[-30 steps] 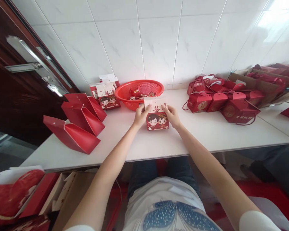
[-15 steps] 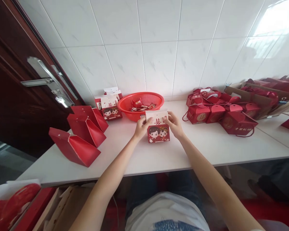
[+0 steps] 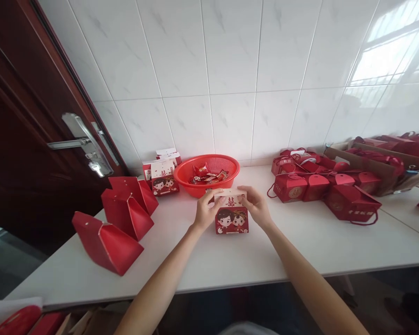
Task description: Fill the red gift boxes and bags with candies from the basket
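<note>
A small candy box (image 3: 232, 220), red below and cream above with two cartoon figures on its front, stands upright on the white table. My left hand (image 3: 207, 208) pinches its upper left edge, thumb on the front and fingers behind. On the upper right edge, my right hand (image 3: 256, 206) grips in the same way. Right behind the box is a red plastic basket (image 3: 181, 173) with wrapped candies (image 3: 211, 176) in it. Fingertips at the back of the box are partly hidden.
Several plain red peaked boxes (image 3: 108, 242) stand at the left. Similar cartoon boxes (image 3: 164, 179) are by the wall. Red handled boxes (image 3: 351, 204) and an open carton (image 3: 358, 163) occupy the right. A door handle (image 3: 70, 143) juts out at the far left.
The view has tilted upward, so everything sits lower in the picture. Both hands still hold the box's top, with the fingers now curled further over its upper edge.
</note>
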Motion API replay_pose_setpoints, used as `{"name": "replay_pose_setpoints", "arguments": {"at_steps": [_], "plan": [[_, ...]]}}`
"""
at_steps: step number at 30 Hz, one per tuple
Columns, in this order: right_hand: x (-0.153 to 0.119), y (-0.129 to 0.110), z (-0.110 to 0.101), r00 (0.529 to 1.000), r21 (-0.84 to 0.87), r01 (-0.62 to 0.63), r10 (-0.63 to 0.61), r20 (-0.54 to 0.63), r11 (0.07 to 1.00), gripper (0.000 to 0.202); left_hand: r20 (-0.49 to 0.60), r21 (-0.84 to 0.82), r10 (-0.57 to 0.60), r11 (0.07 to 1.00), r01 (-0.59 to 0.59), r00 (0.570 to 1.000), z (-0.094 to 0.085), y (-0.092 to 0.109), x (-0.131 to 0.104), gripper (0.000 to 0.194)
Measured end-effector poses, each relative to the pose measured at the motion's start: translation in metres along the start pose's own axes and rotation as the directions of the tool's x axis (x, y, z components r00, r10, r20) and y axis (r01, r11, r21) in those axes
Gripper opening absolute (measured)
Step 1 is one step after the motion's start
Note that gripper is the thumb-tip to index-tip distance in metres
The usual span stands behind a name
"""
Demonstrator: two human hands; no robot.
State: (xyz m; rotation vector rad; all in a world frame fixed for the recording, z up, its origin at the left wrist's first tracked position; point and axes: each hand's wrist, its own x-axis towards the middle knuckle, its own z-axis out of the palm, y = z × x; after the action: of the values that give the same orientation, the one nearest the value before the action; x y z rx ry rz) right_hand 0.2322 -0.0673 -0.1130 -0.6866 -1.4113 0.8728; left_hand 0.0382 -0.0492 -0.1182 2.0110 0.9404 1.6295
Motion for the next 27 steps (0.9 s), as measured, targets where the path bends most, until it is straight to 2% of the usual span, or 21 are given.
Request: {"name": "replay_pose_setpoints", "arguments": {"at_steps": [7,9,13,15,21,27], "plan": [[0.004,-0.001,0.005,0.996,-0.041,-0.01,0.006,-0.087,0.999,0.031,0.008,-0.003,0.016,1.0,-0.016,1.0,-0.003,0.004,0.0,0.023],[0.005,0.0,0.005,0.996,-0.046,-0.025,0.021,-0.087,0.999,0.032,0.013,-0.047,-0.019,0.999,0.019,1.0,-0.003,0.008,-0.002,0.026],[0.006,-0.004,0.001,0.999,-0.093,-0.05,0.048,-0.022,0.994,0.034,-0.044,-0.198,-0.197,0.963,0.185,0.979,-0.002,0.016,-0.001,0.033],[0.007,-0.007,-0.002,0.999,-0.114,-0.051,0.052,0.008,0.992,0.033,-0.029,-0.228,-0.26,0.942,0.247,0.965,-0.002,0.018,0.001,0.036],[0.007,-0.01,-0.009,0.983,-0.072,-0.097,0.107,0.147,0.993,0.037,0.084,-0.183,-0.249,0.948,0.261,0.965,-0.006,0.022,0.007,0.04],[0.0,-0.021,-0.018,0.976,-0.074,-0.126,0.137,0.168,0.989,0.037,0.112,-0.2,-0.239,0.945,0.257,0.965,-0.003,0.022,0.006,0.034]]}}
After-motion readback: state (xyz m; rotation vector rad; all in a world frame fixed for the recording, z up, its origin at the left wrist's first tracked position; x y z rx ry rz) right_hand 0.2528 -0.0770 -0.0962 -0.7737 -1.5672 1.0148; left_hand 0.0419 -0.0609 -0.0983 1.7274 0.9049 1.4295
